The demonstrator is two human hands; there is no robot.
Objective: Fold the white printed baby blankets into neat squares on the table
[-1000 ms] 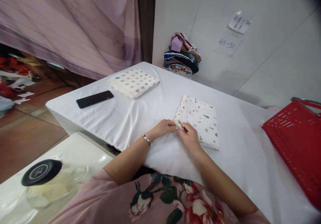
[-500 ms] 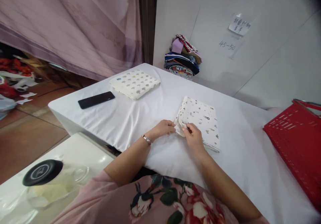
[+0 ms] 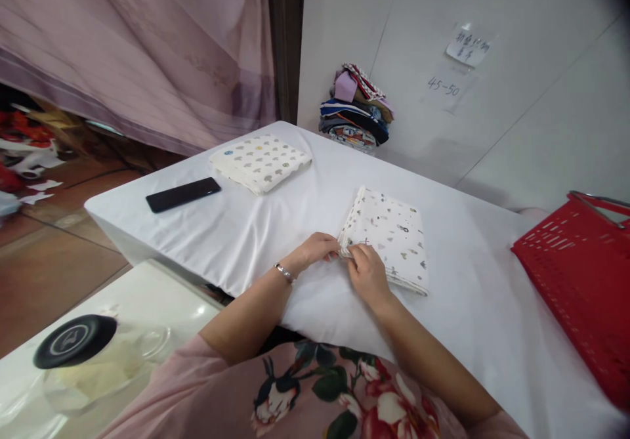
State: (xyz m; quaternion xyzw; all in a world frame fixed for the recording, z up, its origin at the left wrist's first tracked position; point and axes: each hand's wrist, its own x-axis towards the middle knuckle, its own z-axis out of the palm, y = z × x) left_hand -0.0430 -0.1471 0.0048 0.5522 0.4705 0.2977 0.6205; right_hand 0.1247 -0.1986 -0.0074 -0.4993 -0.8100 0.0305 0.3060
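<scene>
A folded white cloth [image 3: 394,232] with a small scattered print lies on the white-covered table in front of me. At its near left corner, my left hand [image 3: 319,249] pinches the layered edge between thumb and fingers. My right hand [image 3: 368,273] grips the same corner from the right, its fingers curled over the cloth. The fingertips of both hands are close together there. Farther back on the left rests a second folded white cloth [image 3: 263,163] with a grey heart-like print, touched by neither hand.
A black phone [image 3: 184,195] lies left on the table [image 3: 295,212]. A red plastic basket [image 3: 575,281] stands at the right. Folded clothes [image 3: 355,111] are piled by the wall. At lower left, a black-lidded clear container [image 3: 76,342] stands on a white surface.
The lifted corner layers of the cloth now lie flatter and more even. My right hand has shifted slightly left and down over the corner; the left stays close by.
</scene>
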